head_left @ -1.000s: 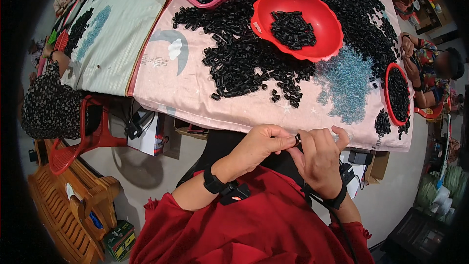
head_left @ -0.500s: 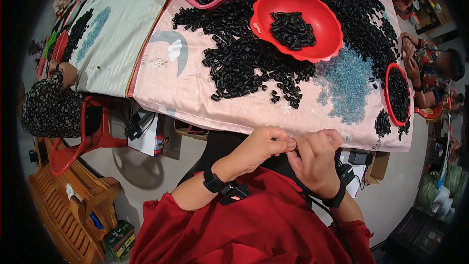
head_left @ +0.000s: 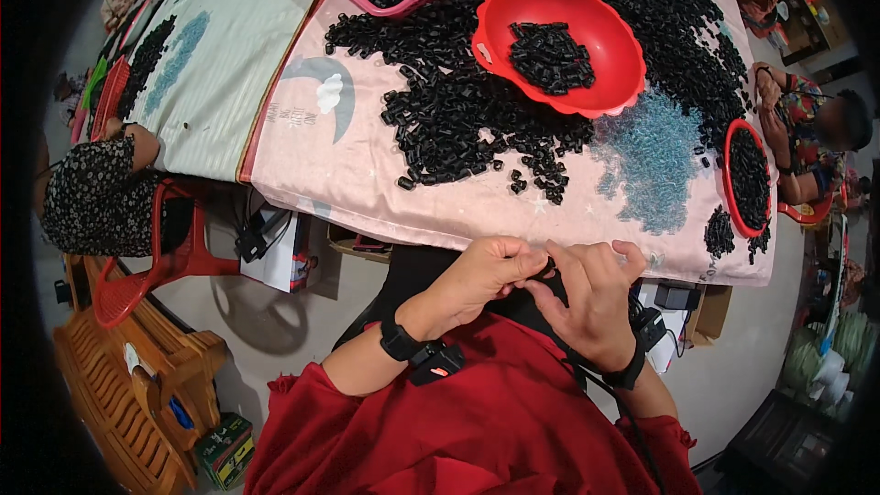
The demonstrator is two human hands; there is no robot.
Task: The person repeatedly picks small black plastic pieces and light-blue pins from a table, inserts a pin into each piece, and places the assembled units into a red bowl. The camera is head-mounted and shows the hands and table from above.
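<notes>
Just off the table's front edge, my left hand [head_left: 484, 277] and my right hand [head_left: 591, 302] meet at the fingertips. A small black piece [head_left: 548, 270] shows between them, mostly covered by the fingers. The left thumb and forefinger pinch it, while the right thumb and forefinger close in on it from the other side. Beyond my hands, many short black plastic pieces [head_left: 449, 124] lie heaped on the pink cloth [head_left: 367, 192]. To their right is a spread of small clear-bluish pieces [head_left: 655, 165]. More black pieces sit in a red scalloped bowl [head_left: 600, 32].
A pink basket [head_left: 399, 9] and a red oval tray [head_left: 729, 174] hold black pieces. People sit along the right side; another, in a patterned sleeve [head_left: 96, 192], sits at the left near a red chair [head_left: 174, 238]. A wooden bench [head_left: 128, 385] stands at lower left.
My fingertips have shifted slightly, the left thumb now lying flatter. A bit of the black piece has come into sight between them. The bowl and heaps stay put.
</notes>
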